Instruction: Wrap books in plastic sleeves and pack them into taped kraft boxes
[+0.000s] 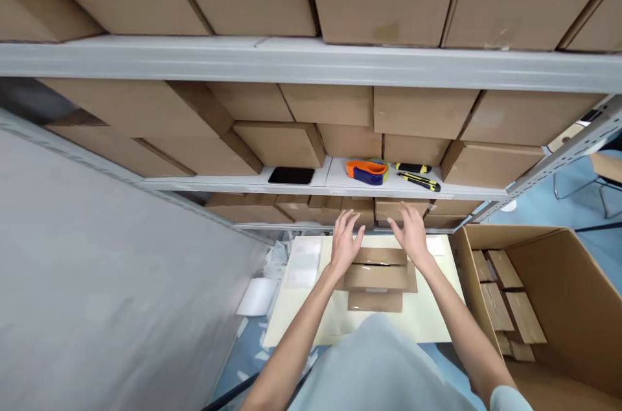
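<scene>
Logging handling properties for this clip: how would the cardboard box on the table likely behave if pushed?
The cardboard box would probably slide rather than roll, given its flat, straight-edged panels. The flaps jutting outward look thin, so they may bend at their creases.

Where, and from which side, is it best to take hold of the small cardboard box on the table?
Probably hold the small cardboard box low on its body, coming from left and right together: its flaps jut outward and would likely bend if pulled.
</scene>
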Available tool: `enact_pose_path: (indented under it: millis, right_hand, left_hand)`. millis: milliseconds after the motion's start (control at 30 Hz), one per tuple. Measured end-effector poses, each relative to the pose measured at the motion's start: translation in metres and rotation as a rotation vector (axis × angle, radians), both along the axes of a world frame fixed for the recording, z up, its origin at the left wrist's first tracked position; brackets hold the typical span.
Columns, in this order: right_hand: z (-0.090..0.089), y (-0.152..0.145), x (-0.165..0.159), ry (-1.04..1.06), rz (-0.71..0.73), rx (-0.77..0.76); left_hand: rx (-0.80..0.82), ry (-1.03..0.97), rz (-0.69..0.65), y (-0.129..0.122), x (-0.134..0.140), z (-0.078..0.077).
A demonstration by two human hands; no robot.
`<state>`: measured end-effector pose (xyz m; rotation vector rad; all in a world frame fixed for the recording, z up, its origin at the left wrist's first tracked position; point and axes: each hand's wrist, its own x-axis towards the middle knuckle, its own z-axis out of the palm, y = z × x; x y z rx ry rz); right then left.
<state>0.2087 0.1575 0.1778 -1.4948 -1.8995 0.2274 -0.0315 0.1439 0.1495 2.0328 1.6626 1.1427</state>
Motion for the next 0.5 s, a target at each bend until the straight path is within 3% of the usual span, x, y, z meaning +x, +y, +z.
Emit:
enact_pose_path:
  millis: [133, 233, 333, 500]
  right_hand:
    - [0.054, 0.069, -0.032, -0.085, 0.118, 0.061]
    - [0.079, 0.114, -0.058, -0.229, 0.158, -0.003]
    - [0.086, 0.142, -0.077, -0.345, 0.137, -0.142]
    - [0.080, 0.156, -0.093, -0.409, 0.040, -0.277]
  left_hand:
    - [0.109, -0.002, 0.004, 0.046, 0.002, 0.047]
    - [0.170, 0.011, 0.006, 0.072, 0.004, 0.069]
    - [0.199, 0.021, 0.019, 0.085, 0.005, 0.077]
    - [0.226, 0.032, 0.046, 0.085, 0.004, 0.071]
